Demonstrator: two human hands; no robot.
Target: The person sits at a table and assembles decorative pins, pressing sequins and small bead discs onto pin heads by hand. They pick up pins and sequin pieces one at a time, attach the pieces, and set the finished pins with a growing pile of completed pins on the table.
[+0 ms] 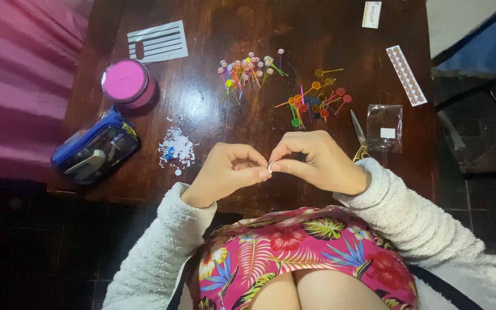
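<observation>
A person sits at a dark wooden table point(213, 109), seen from above, with both hands meeting over its near edge. The left hand point(225, 172) and the right hand point(314, 163) each have thumb and forefinger pressed together, and between them they pinch a tiny white round piece point(270, 167). Fluffy white sleeves cover both forearms.

Near the left hand lies a small heap of white paper scraps point(176, 149). At the near left corner sits a blue zip pouch with a clear front point(95, 148). Behind it stands a round pink tin point(126, 81), and farther back lies a white card with long cut slots point(157, 41).

In the middle of the table are two loose clusters of coloured picks with round heads: a pale one point(248, 69) toward the far edge, and a brighter orange and pink one point(317, 100) to its right. Just beside the right hand lie scissors point(358, 138), partly hidden by the wrist. Next to them is a small clear plastic bag with a white square label point(384, 127). Along the right edge lies a long white strip of orange-red stickers point(406, 75), and a small white label point(371, 14) rests at the far edge.
</observation>
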